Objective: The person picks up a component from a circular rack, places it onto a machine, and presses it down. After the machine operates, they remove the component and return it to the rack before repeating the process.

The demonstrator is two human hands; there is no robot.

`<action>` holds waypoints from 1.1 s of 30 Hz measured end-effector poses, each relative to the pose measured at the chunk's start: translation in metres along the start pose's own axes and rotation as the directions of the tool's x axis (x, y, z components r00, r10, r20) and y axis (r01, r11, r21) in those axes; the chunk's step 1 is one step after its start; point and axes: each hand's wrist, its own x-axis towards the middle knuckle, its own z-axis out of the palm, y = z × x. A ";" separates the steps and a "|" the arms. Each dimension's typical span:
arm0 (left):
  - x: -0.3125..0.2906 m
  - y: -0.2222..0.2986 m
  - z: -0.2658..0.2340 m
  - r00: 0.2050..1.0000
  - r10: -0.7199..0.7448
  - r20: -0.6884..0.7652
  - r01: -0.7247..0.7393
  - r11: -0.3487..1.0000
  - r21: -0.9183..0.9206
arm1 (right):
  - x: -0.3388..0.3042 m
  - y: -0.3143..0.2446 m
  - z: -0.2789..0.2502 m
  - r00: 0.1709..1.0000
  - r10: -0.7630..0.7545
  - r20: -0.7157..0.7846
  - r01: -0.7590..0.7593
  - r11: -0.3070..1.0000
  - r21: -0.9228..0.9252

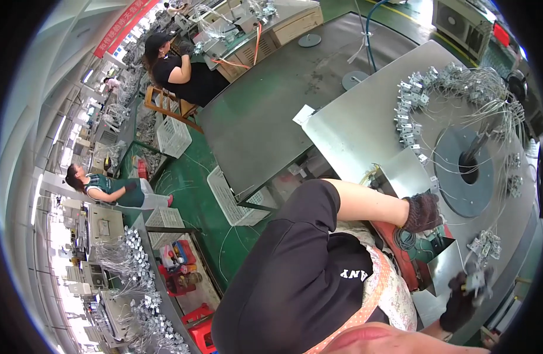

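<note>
My left hand [423, 213], in a brown knit glove, is at the near edge of the metal worktable [354, 124]. Its fingers are curled, and what they hold, if anything, is hidden. Lower in the picture, my right hand [462, 305], in a dark glove, grips a small silver metal part [476, 281], blurred. Just beyond it lies a cluster of similar metal parts [485, 245] on the tabletop. Beside my left hand is a round grey disc [465, 171] with a dark post at its centre.
Many small metal parts [408, 112] with thin wires ring the disc. A metal box [449, 265] and a coil of cable [405, 238] sit below my left hand. A dark table [265, 118] adjoins, with white crates [236, 197] nearby. Two people [186, 74] work farther off.
</note>
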 end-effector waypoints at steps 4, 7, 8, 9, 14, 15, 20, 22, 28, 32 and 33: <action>-0.003 -0.001 -0.018 1.000 0.017 0.021 -0.016 0.999 -0.052 | 0.030 0.050 -0.002 0.978 0.019 -0.205 -0.150 0.748 -0.647; -0.006 0.001 -0.007 1.000 -0.021 0.012 0.021 1.000 -0.013 | 0.042 0.046 0.011 0.925 0.241 -0.295 -0.234 0.971 0.058; -0.007 0.001 -0.003 1.000 -0.018 0.013 0.019 1.000 -0.018 | 0.042 0.045 0.020 0.918 0.205 -0.339 -0.189 0.979 0.082; -0.008 0.000 0.001 0.998 -0.006 -0.065 0.003 0.999 -0.047 | 0.043 0.043 0.028 0.916 0.206 -0.343 -0.189 0.978 0.084; -0.005 0.001 -0.012 0.998 -0.011 -0.067 0.011 1.000 -0.001 | 0.030 0.024 0.033 0.982 0.105 -0.157 -0.063 0.967 0.247; -0.006 0.001 -0.011 0.996 -0.006 -0.092 0.011 0.998 0.054 | 0.026 0.022 0.029 0.982 0.126 -0.138 -0.092 0.970 0.224; -0.003 -0.003 -0.009 0.993 -0.020 -0.115 -0.005 0.977 -0.213 | 0.038 0.046 0.027 0.905 0.130 -0.406 -0.119 0.991 0.054; 0.000 0.000 -0.016 0.996 0.006 -0.087 0.000 0.998 0.065 | 0.044 0.050 0.025 0.891 0.094 -0.444 -0.149 0.985 -0.091; 0.002 0.005 -0.034 0.998 -0.053 -0.046 0.060 0.980 0.187 | 0.053 0.059 0.035 0.896 -0.018 -0.444 -0.163 0.916 -0.366; -0.003 0.008 -0.028 0.995 -0.075 -0.058 0.085 0.979 0.184 | 0.048 0.066 0.024 0.923 -0.035 -0.384 -0.101 0.939 -0.328; -0.004 0.008 -0.028 0.996 -0.081 -0.044 0.087 0.979 0.184 | 0.048 0.063 0.024 0.889 0.098 -0.448 -0.123 0.992 -0.028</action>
